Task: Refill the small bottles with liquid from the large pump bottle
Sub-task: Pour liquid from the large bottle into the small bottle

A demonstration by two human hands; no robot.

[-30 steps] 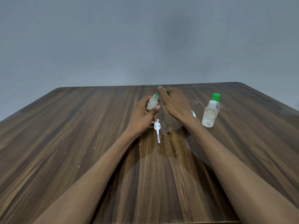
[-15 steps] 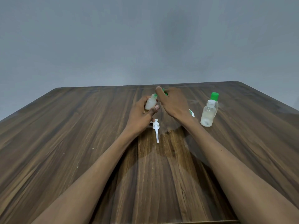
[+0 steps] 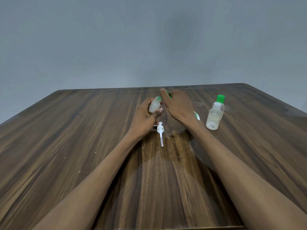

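My left hand [image 3: 144, 117] grips a small white bottle [image 3: 154, 106], tilted with its mouth up and to the right. My right hand [image 3: 178, 107] curls over the large bottle, mostly hidden; only green bits at my fingertips [image 3: 169, 94] and a white-and-green end [image 3: 197, 116] under my wrist show. Its green tip meets the small bottle's mouth. The white pump head [image 3: 160, 131] lies on the table just below my left hand, its tube pointing toward me.
Two more small clear bottles stand at the right of the wooden table [image 3: 83, 138]: one with a white cap [image 3: 213, 117], and one with a green cap [image 3: 220, 99] right behind it. A grey wall rises beyond the far edge.
Both hands stay together over the middle of the table, with the small bottle still at my right fingertips. No clear movement.
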